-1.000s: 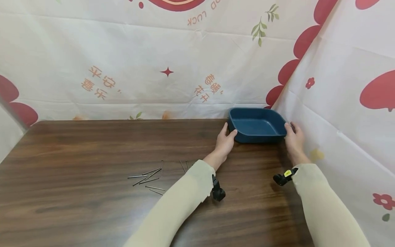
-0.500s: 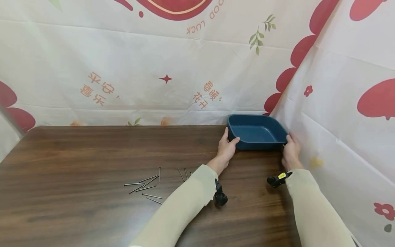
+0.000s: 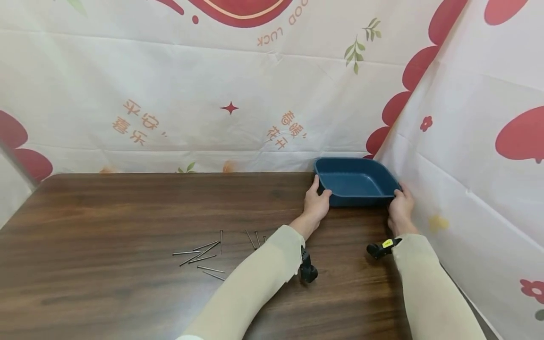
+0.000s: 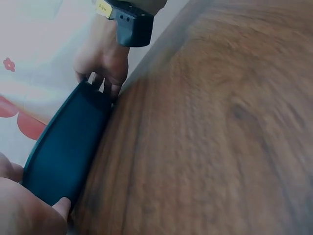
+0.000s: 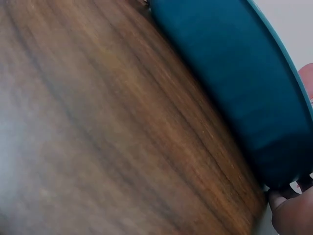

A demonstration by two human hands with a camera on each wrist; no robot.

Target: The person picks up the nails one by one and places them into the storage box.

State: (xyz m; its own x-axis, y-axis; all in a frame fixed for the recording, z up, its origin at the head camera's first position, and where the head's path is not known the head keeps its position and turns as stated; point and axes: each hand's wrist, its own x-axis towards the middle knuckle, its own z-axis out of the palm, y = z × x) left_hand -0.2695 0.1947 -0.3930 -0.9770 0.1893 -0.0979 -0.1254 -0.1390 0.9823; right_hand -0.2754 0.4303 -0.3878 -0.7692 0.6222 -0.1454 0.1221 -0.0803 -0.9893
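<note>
A blue rectangular tray with rounded corners (image 3: 357, 202) stands in the far right corner of the wooden table (image 3: 106, 212), with nothing visible inside it. My left hand (image 3: 315, 203) grips its near left corner, thumb over the rim and fingers along the outer side. At the near right corner my right hand (image 3: 401, 208) holds the rim, its fingers reaching below the edge. In the left wrist view both hands show on the tray's outer wall (image 4: 71, 142). The right wrist view shows the long wall (image 5: 230, 78) close along the tabletop, with right-hand fingertips at its end.
Several loose nails (image 3: 201, 252) lie mid-table, left of my left forearm. A few more nails (image 3: 256, 237) lie beside the left sleeve, partly covered by it. A printed cloth (image 3: 191, 85) hangs behind the table and along its right side.
The view has tipped up slightly, so everything sits lower in the picture. My right hand has shifted its hold at the right corner. The tray stays in the far corner between both hands.
</note>
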